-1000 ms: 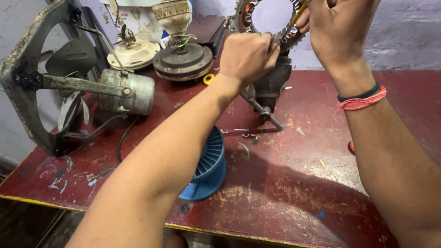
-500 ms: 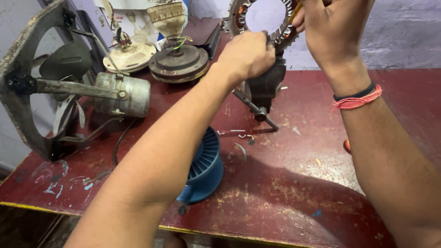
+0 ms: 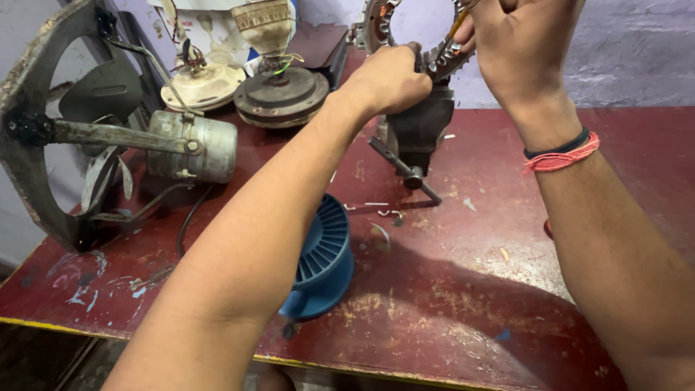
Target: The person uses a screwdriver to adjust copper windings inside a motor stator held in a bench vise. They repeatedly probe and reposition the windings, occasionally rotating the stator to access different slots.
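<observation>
A ring-shaped motor stator (image 3: 380, 25) stands upright, clamped in a dark bench vise (image 3: 420, 127) at the back of the red table (image 3: 478, 304). My left hand (image 3: 387, 76) grips the stator's lower rim. My right hand (image 3: 517, 47) is up at its right rim, fingers closed on a thin orange-yellow tool (image 3: 457, 25) that touches the slots. A red thread and a dark band circle my right wrist.
An old exhaust fan (image 3: 108, 137) with a grey motor stands at the left. Two round motor parts (image 3: 279, 90) sit behind it. A blue blower wheel (image 3: 322, 257) lies under my left forearm. Small wire scraps dot the table near the vise handle (image 3: 402, 170).
The view has shifted slightly closer and lower. Both hands stay on the stator, with only small shifts of my right hand at the rim.
</observation>
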